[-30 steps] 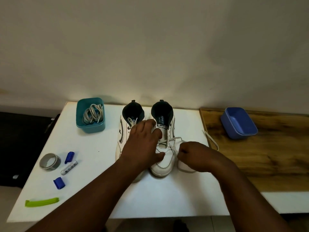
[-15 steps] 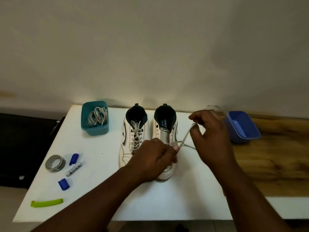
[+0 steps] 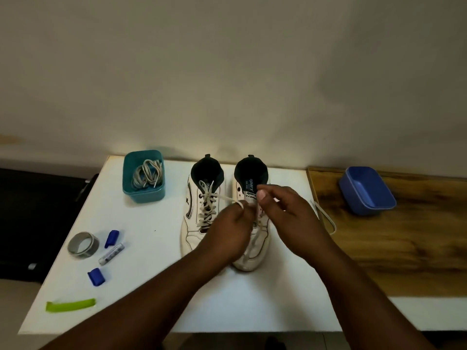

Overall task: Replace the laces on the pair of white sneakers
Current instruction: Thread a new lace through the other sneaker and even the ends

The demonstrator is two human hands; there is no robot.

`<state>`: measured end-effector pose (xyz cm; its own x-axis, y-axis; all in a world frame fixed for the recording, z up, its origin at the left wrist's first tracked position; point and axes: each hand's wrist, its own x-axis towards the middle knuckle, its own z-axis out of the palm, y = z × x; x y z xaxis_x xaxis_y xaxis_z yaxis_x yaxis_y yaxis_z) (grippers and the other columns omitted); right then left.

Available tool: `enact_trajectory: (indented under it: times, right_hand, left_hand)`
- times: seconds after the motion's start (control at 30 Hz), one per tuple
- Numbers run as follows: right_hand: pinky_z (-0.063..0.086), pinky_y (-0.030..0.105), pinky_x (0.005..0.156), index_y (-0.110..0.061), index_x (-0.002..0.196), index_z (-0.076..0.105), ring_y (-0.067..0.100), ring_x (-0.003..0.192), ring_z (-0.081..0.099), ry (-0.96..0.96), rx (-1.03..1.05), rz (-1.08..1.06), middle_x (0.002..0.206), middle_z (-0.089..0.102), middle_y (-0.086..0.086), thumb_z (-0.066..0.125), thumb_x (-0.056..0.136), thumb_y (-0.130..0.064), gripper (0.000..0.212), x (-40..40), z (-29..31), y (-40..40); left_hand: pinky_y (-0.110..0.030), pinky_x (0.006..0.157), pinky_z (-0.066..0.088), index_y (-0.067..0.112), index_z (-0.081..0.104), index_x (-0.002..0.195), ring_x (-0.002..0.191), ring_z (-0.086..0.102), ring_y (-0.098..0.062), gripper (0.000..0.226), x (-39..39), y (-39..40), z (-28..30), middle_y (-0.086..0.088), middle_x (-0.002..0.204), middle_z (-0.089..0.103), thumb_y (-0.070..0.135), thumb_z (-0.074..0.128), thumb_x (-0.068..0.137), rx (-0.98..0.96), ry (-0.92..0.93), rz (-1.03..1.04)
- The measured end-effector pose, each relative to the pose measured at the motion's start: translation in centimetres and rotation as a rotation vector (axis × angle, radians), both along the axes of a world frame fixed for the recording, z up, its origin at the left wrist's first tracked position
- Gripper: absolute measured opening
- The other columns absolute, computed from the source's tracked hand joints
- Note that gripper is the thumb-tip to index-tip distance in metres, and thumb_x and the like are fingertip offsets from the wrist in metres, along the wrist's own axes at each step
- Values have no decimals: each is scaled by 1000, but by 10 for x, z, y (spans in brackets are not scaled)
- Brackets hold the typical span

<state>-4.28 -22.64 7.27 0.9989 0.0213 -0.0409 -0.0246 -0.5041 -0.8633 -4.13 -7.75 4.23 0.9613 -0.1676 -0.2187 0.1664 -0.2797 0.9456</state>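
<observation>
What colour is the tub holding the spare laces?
Teal: the tub at the table's far left, in the head view.

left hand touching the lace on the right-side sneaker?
Touching. Head view: the left hand has the lace looped over a finger, above the right-side sneaker.

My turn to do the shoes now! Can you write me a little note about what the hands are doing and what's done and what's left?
Left hand: pinches a lace loop over the right sneaker.
Right hand: curled at that sneaker's tongue, seems to pinch the lace; grip partly hidden.
Left sneaker: old lace in place, untouched.
One lace end trails onto the wooden board.
Spare laces wait in the teal tub; blue tub has nothing in it.
Left: finish unlacing, do both shoes, thread new laces.
</observation>
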Motion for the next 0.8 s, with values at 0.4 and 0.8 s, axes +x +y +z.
enact_trajectory:
  times: [0.4, 0.8]
  right_hand:
    - [53, 28, 78, -10, 104, 74, 21, 86, 72, 431, 504, -204, 90, 77, 7, 54, 105, -19, 22, 4, -13, 9]
    - [55, 19, 64, -11, 102, 76, 8, 69, 69, 283, 486, -241, 81, 71, 3, 59, 103, -20, 19, 8, -24, 7]
  left_hand:
    - [-39, 66, 49, 19, 52, 89, 72, 63, -25, 44, -27, -22, -10, -5, 72, 60, 48, 26, 109, 302, -50, -226]
    - [-34, 68, 44, 18, 51, 93, 79, 61, -24, 36, -32, -20, -12, -5, 83, 62, 47, 34, 107, 469, -114, -294]
